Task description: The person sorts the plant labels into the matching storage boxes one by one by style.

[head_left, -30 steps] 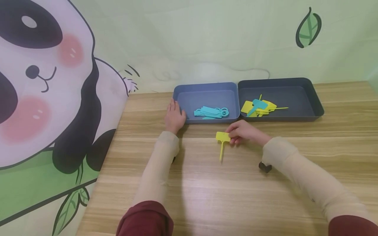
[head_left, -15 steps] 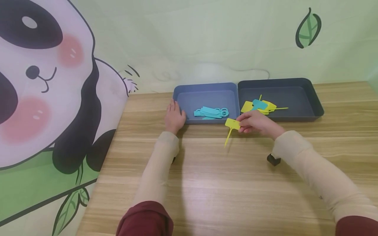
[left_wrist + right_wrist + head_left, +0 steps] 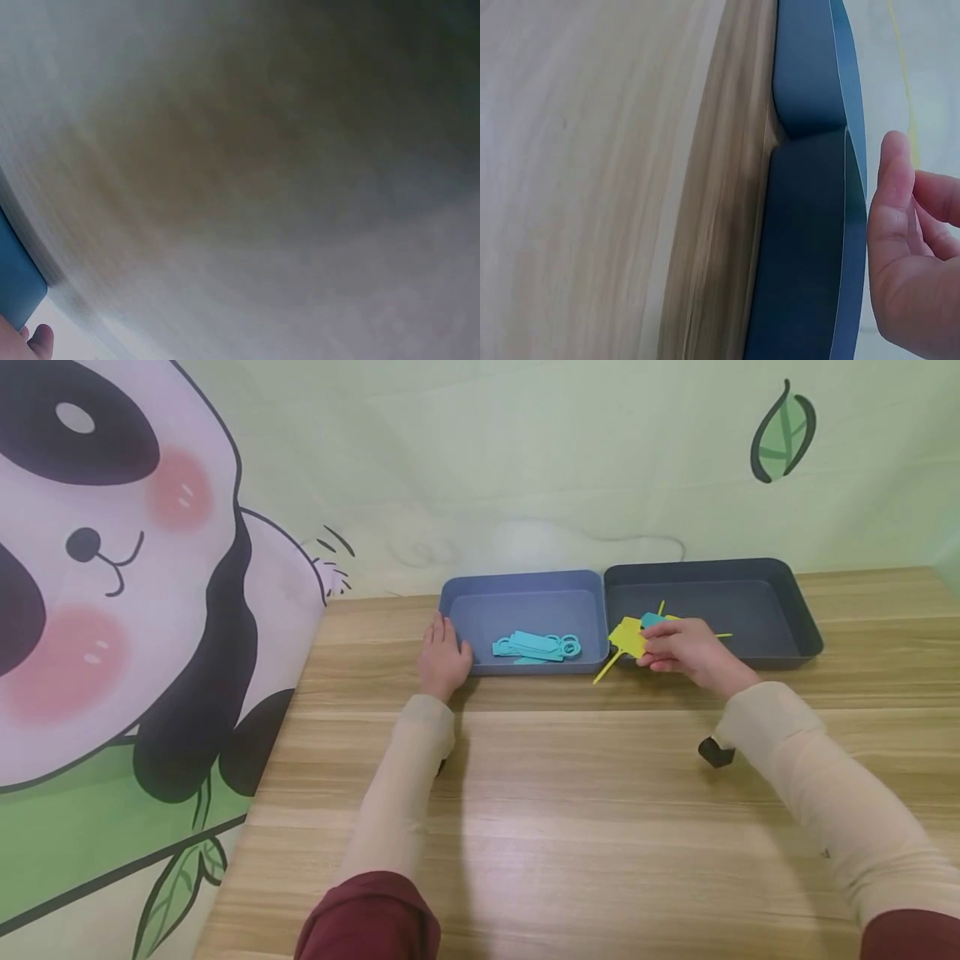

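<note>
My right hand [image 3: 686, 652] pinches a yellow T-shaped plant label [image 3: 628, 637] between thumb and fingers, its stem pointing down and left, at the near-left corner of the dark tray [image 3: 772, 610]. In the right wrist view, the thin yellow stem [image 3: 905, 82] shows beyond the fingertips. Behind the hand, partly hidden, lie a cyan T-shaped label [image 3: 654, 620] and yellow labels [image 3: 722, 635] inside that tray. My left hand [image 3: 442, 658] rests against the left end of the blue tray [image 3: 525, 606], fingers extended. Cyan tags with ring ends [image 3: 536, 647] are piled in the blue tray.
Both trays stand side by side at the back of the wooden table [image 3: 570, 827], close to a fabric backdrop [image 3: 480, 460] printed with a panda. A black wrist mount [image 3: 716, 752] sticks out below my right cuff.
My right hand has carried the yellow plant label up and right, from the table in front of the trays to the dark tray's near-left corner. My left hand has stayed in place.
</note>
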### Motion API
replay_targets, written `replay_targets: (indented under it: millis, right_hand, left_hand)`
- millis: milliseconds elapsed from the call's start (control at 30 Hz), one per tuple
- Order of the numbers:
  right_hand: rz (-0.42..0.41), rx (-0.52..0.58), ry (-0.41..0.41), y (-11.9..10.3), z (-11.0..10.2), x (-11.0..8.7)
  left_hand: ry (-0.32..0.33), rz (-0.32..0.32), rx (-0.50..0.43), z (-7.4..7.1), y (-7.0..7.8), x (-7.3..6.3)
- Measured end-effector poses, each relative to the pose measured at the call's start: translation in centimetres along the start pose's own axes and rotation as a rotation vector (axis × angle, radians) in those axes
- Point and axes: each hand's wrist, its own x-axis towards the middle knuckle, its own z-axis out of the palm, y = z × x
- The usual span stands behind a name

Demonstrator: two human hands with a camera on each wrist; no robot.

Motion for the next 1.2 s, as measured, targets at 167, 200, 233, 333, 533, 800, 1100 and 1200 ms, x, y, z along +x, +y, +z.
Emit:
replay_targets:
  millis: [167,200,233,333,533,800,1100,1200]
  right_hand:
    - [-0.021,0.018,0.056,0.1,-1.1,0.1]
    - [-0.025,0.027,0.068,0.2,-1.3,0.1]
    - [-0.029,0.027,0.083,0.2,-1.5,0.1]
    - [-0.032,0.039,0.128,0.3,-2.1,0.1]
    - [-0.023,0.046,0.233,0.6,-2.9,0.2]
    - [-0.006,0.097,0.356,0.9,-3.3,0.4]
    - [-0.001,0.103,0.431,1.1,-3.8,0.7]
    - [-0.008,0.091,0.444,1.1,-3.8,0.8]
  left_hand:
    - [-0.006,-0.004,-0.004,0.1,0.0,0.0]
    - [-0.009,-0.007,-0.004,0.1,0.0,0.1]
    - [-0.013,-0.009,-0.003,0.1,0.0,0.1]
    - [-0.024,-0.012,-0.001,0.1,0.0,0.1]
    - [-0.002,-0.004,-0.018,0.2,-0.1,0.1]
    - [-0.005,0.000,-0.020,0.2,-0.2,0.1]
    - [-0.023,-0.004,-0.008,0.1,-0.2,0.2]
    - [-0.031,-0.010,-0.007,0.1,-0.1,0.2]
